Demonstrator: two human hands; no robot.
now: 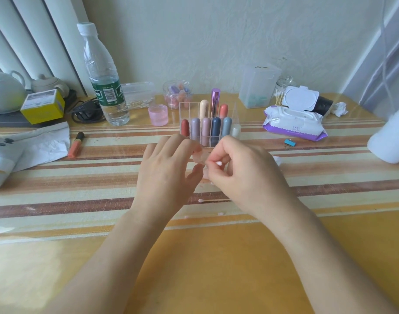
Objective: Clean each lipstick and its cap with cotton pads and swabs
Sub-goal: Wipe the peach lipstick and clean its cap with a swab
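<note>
Just in front of the lipstick rack [206, 141], above the desk [216, 257]: left hand [166, 171] gripping a small pale pink cap [198, 157], fingers [184, 143] curled round it; right hand [243, 168] pinching a cotton swab [219, 163], tip at the cap. Probably light, smooth, slippery; best held by its sides.

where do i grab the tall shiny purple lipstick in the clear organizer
Pinch the top of the purple lipstick from above and lift straight up. It stands upright in a back cell of the clear organizer, and its upper part rises free above the shorter cream lipstick and coral lipstick beside it.
</note>
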